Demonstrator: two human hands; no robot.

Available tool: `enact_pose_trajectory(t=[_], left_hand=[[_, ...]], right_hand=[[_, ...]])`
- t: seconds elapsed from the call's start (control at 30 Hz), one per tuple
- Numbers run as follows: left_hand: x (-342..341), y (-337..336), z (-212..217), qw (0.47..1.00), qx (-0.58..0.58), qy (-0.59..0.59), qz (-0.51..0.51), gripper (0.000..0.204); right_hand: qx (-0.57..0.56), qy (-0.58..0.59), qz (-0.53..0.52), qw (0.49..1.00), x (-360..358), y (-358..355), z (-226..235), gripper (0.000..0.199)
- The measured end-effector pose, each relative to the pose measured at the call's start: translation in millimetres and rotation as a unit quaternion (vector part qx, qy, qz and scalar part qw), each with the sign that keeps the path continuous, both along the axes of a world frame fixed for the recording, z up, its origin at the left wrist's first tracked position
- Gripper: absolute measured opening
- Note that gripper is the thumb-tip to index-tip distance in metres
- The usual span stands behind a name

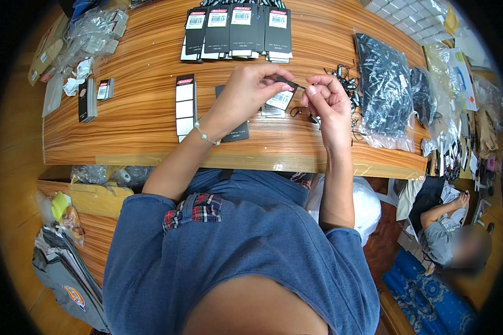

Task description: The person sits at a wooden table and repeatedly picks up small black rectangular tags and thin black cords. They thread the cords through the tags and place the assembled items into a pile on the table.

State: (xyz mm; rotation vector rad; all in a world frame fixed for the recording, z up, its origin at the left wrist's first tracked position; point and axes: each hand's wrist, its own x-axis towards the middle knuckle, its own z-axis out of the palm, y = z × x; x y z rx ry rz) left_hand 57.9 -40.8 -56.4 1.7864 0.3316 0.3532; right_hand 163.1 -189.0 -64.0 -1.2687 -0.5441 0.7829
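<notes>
Wooden table (pixel 145 72), striped grain, w/ items lying on top.
Far edge, centre: row of black hang tags (pixel 237 30) w/ white labels, overlapped. Mid-left: strip of black-and-white tags (pixel 185 106) laid end to end. Further left: small black tag stack (pixel 87 100), crumpled white paper bits (pixel 75 78), clear plastic bags (pixel 92 30). Right side: clear bag of black pieces (pixel 383 86), plus tangle of black string loops (pixel 346 81) just beside.

Tag stacks (pixel 237 30) at table's (pixel 145 84) far edge, plastic bag (pixel 383 89) right, tag strip (pixel 185 106) left of hands.
</notes>
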Motion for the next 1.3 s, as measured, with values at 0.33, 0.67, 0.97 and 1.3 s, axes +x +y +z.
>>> enact_pose_trajectory(t=[0.33, 0.67, 0.97, 1.3], left_hand=[[-50.4, 45.4, 6.7, 0.993, -0.044, 0.096, 0.047, 0.017], [-68.7, 36.6, -13.7, 0.926, 0.331, 0.161, 0.082, 0.031], [-58.5, 27.1, 4.2, 0.981, 0.145, 0.11, 0.068, 0.023], [-72.4, 46.0, -4.9, 0.847, 0.488, 0.195, 0.086, 0.05]], right_hand=[[-0.037, -0.006, 0.02, 0.999, -9.4, 1.4, -5.0, 0.015], [-0.077, -0.089, 0.068, 0.991, -27.2, 17.5, -4.0, 0.018], [-0.129, -0.287, 0.029, 0.949, -46.6, 44.6, -13.5, 0.016], [-0.166, -0.165, 0.011, 0.972, -31.4, 26.2, -21.5, 0.017]])
